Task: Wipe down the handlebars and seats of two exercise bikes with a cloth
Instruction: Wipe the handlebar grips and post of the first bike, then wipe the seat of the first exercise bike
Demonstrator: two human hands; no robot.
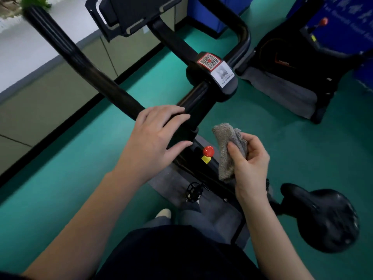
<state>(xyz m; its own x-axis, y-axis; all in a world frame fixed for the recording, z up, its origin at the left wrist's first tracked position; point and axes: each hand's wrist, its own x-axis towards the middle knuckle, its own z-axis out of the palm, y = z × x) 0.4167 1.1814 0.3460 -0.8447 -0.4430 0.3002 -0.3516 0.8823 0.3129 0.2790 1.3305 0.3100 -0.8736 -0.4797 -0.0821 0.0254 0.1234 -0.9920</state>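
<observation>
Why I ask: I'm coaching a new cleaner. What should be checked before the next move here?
1. Cloth in hand: ok. The right hand pinches the cloth.
2. Cloth on the handlebar: not ok. It is held in the air, apart from the bar.
3. Bar steadied: ok. The left hand rests on the handlebar, fingers straight.
4. Seat free to wipe: ok. Nothing lies on it.
5. Seat already wiped: cannot tell.
6. Second bike already wiped: cannot tell.
</observation>
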